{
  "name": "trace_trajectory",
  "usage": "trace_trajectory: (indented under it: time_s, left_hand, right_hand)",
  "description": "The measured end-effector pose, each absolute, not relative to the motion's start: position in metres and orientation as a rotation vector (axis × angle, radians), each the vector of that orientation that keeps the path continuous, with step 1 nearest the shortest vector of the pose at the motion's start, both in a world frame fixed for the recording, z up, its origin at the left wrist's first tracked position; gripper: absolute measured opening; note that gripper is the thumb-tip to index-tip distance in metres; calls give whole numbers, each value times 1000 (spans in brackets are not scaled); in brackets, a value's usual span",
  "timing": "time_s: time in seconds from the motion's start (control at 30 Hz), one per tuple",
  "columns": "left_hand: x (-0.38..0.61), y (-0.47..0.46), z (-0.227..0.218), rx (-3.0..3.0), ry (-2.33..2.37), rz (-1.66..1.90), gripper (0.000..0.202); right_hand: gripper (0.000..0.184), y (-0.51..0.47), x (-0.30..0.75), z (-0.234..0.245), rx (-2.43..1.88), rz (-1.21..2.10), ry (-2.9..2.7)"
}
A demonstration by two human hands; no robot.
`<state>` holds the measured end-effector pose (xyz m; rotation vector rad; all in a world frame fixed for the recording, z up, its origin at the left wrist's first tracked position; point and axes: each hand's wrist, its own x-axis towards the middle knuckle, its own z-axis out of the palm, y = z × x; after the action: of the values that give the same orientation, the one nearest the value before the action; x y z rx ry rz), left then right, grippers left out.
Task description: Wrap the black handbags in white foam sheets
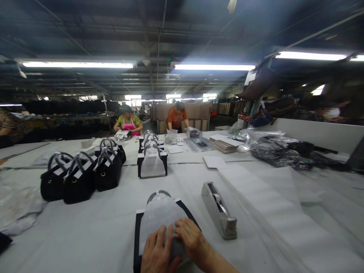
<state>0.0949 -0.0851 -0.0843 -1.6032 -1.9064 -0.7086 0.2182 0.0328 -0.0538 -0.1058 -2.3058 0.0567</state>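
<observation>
A black handbag (pixel 137 231) stands in front of me with a white wrapping sheet (pixel 159 216) over its front. Its handle (pixel 158 195) is wrapped and rises at the far end. My left hand (pixel 160 250) rests on the sheet, fingers stretched out and apart. Beside it, my right hand (pixel 192 240) presses its fingertips onto the same sheet, fingers slightly bent and its thumb hidden. Whether a small piece of tape lies under the right fingertips, I cannot tell. Just right of the bag is a grey tape dispenser (pixel 218 210).
Several black handbags (pixel 79 178) stand at left; a row of covered bags (pixel 153 163) is ahead. White sheets (pixel 264 204) lie at right, behind them cardboard pieces (pixel 227 143) and a plastic-wrapped pile (pixel 278 148). Two people (pixel 129 123) work across the white table (pixel 93 235).
</observation>
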Motion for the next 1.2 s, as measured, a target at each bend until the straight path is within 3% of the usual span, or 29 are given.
trace_trajectory:
  time_s: [0.27, 0.43, 0.53, 0.83, 0.97, 1.2]
  left_hand:
    - [95, -98, -81, -1691, -1873, -624, 51]
    - [91, -99, -85, -1710, -1772, -584, 44]
    - [90, -98, -86, -1701, -1733, -574, 44]
    - [86, -93, -89, -1640, -1587, -556, 45]
    - [87, -93, -90, -1635, -1617, -575, 45]
    - [89, -94, -91, -1632, -1650, -579, 47]
  right_hand:
    - [21, 20, 262, -39, -213, 272, -2334]
    - [28, 84, 331, -13, -1310, 510, -1779]
    - [37, 122, 358, -8, -1559, 681, -1713]
    - [28, 143, 348, -25, -1598, 1064, -1653]
    - [22, 144, 349, -28, -1540, 1093, -1582]
    - [31, 122, 376, -31, -1426, 1017, -1517]
